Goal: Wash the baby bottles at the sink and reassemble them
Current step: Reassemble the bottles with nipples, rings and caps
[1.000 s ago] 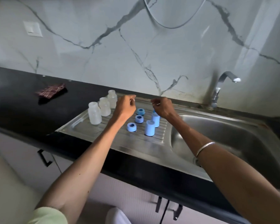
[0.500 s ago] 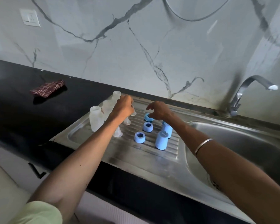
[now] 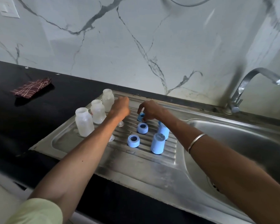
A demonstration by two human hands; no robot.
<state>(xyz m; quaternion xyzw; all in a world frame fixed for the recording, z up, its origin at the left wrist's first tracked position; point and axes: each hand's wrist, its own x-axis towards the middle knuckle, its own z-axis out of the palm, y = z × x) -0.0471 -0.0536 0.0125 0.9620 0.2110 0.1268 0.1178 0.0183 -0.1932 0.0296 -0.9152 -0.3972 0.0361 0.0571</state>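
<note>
Three frosted bottles (image 3: 84,122), (image 3: 97,111), (image 3: 108,100) stand open-topped in a row on the left of the steel drainboard (image 3: 136,165). Three blue screw rings lie in a line; my right hand (image 3: 149,110) pinches the farthest ring (image 3: 141,116), while the middle ring (image 3: 142,127) and near ring (image 3: 133,140) lie free. Two blue caps (image 3: 158,145), (image 3: 164,130) stand to the right of the rings. Two clear nipples (image 3: 120,124), (image 3: 111,138) show beside my left forearm. My left hand (image 3: 120,107) hovers curled next to the far bottle, and its fingertips are hidden.
The sink basin (image 3: 242,143) lies to the right, with the tap (image 3: 242,88) at its back edge. A chequered cloth (image 3: 31,88) rests on the black counter (image 3: 23,120) at the left. A marble wall rises behind.
My right hand has come down and taken hold of the farthest blue ring. My left hand has lowered from a raised pinch towards the drainboard by the far bottle.
</note>
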